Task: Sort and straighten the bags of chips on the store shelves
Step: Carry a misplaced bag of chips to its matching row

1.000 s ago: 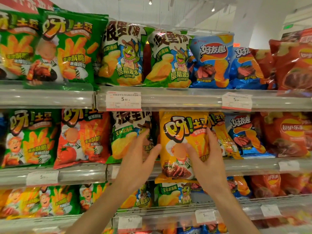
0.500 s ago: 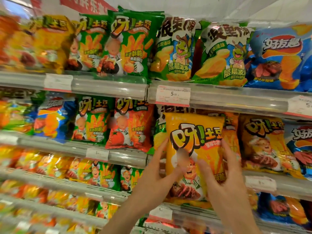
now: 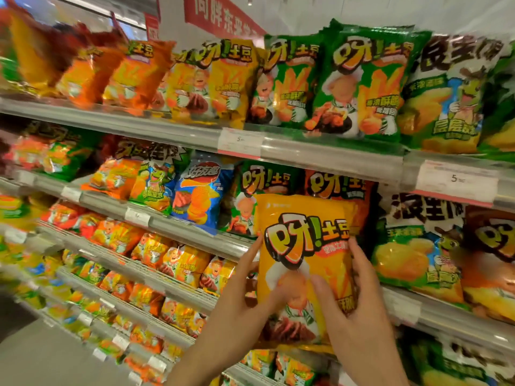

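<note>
I hold a yellow chip bag (image 3: 303, 246) upright in front of the second shelf, off the shelf and towards me. My left hand (image 3: 245, 307) grips its lower left edge, thumb on the front. My right hand (image 3: 354, 310) grips its lower right side, fingers along the edge. Behind the bag stand a green bag (image 3: 250, 196) and a red-orange bag (image 3: 342, 190) of the same brand. More yellow bags of this brand (image 3: 220, 79) stand on the top shelf, left of two green ones (image 3: 362, 82).
Several shelves (image 3: 320, 157) with price-tag rails run from upper right to lower left, packed with chip bags. A blue bag (image 3: 200, 193) leans on the second shelf. Green-and-white bags (image 3: 412, 246) stand at right. Grey floor (image 3: 41, 358) shows at the lower left.
The yellow bag has come off the second shelf in both hands and moved left along the aisle. My view has swung left, bringing the yellow bags on the top shelf into sight.
</note>
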### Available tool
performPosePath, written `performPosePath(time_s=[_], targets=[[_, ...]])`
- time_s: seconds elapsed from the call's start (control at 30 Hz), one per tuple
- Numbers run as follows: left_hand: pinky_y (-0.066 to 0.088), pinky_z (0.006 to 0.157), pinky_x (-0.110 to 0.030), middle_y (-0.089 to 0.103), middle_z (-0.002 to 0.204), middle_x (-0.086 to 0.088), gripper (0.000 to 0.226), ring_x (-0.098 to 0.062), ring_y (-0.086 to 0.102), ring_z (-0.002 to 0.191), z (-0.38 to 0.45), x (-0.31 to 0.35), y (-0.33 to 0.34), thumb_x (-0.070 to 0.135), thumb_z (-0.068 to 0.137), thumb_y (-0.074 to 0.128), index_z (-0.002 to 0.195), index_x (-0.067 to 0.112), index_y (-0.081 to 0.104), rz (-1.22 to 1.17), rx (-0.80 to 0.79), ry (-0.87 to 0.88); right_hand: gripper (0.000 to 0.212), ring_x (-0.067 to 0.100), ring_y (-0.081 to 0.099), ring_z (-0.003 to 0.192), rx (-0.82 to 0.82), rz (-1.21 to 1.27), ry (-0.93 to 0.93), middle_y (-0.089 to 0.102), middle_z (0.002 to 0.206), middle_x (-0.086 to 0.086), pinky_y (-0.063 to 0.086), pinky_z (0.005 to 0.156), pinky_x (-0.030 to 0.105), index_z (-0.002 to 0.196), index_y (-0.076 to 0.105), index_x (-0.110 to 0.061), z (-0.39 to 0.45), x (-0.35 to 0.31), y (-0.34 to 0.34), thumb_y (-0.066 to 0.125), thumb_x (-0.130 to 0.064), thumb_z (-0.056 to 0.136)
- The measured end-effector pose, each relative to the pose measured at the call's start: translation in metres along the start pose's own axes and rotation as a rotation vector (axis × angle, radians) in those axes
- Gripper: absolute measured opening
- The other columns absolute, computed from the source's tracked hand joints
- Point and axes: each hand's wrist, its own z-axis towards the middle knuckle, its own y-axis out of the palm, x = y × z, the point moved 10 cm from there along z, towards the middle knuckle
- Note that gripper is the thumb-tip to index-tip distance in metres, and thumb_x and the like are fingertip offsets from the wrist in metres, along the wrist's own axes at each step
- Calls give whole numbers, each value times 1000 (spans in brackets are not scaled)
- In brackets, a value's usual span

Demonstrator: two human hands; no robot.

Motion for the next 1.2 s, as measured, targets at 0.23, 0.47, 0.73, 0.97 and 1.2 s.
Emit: performPosePath(time_s=[0.23, 0.47, 0.73, 0.97, 1.2], targets=[[50, 97, -19, 54, 124, 43, 76, 20, 50, 118, 22, -29, -167, 56, 76, 73, 136, 71, 29, 44, 48, -4, 81, 3, 49, 125, 4, -16, 22, 42, 147, -21, 43, 95, 27, 140, 22, -68, 9, -44, 162, 64, -66, 71], [45, 97, -15, 51, 131, 44, 73, 21, 47, 120, 58, -48, -342, 53, 80, 73, 137, 69, 31, 78, 67, -19, 83, 8, 45, 138, 9, -35, 19, 41, 152, -16, 44, 113, 44, 143, 18, -68, 31, -96, 331, 58, -75, 70], [38, 98, -8, 46, 131, 50, 68, 31, 39, 118, 92, -58, -437, 58, 81, 73, 137, 64, 35, 82, 96, 1, 78, -2, 37, 138, -37, -57, -40, 34, 156, -21, 36, 110, 21, 151, 17, -55, 58, -132, 431, 64, -57, 89], [36, 116, -43, 43, 146, 36, 82, 7, 40, 137, 117, -58, -457, 69, 70, 70, 141, 69, 28, 108, 79, 4, 79, -4, 38, 136, -60, -43, -91, 32, 155, -21, 42, 112, 31, 151, 10, -57, 80, -145, 453, 59, -62, 89], [42, 105, -33, 50, 141, 34, 82, 11, 49, 127, 137, -63, -486, 65, 71, 70, 143, 63, 31, 84, 64, 21, 80, -9, 33, 131, -108, -88, -118, 24, 158, -24, 36, 109, 22, 151, 3, -56, 95, -156, 489, 55, -63, 91]])
